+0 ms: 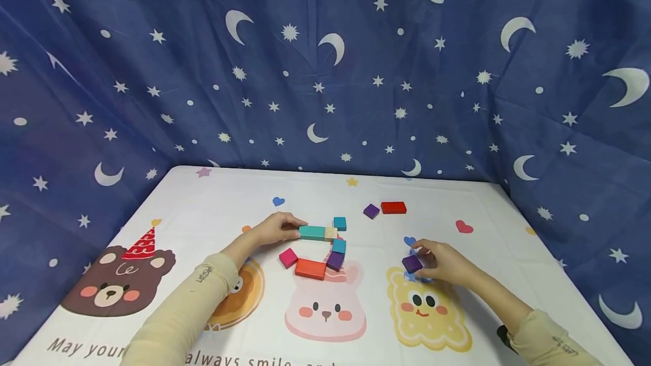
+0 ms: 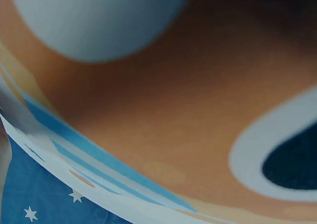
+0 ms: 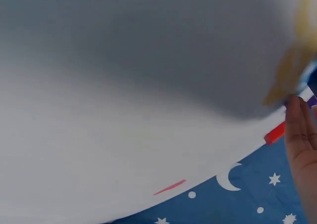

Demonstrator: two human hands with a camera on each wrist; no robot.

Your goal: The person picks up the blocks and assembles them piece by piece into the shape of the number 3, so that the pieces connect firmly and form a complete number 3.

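In the head view my left hand (image 1: 277, 229) pinches the left end of a long teal block (image 1: 312, 233), thumb on the near side. A pale wooden block (image 1: 330, 234) touches that block's right end. Off to the right, my right hand (image 1: 445, 262) holds a purple block (image 1: 412, 264) between thumb and fingers, over the yellow printed biscuit figure. The right wrist view catches part of the right hand (image 3: 303, 140) at its edge, the held block mostly out of sight. Only printed cloth fills most of the left wrist view.
Around the pale block lie blue blocks (image 1: 339, 223), another purple block (image 1: 335, 260), an orange-red block (image 1: 310, 269) and a pink block (image 1: 287, 258). Farther back sit a purple block (image 1: 371, 211) and a red block (image 1: 394, 208). A starry blue curtain (image 1: 325, 72) backs the table.
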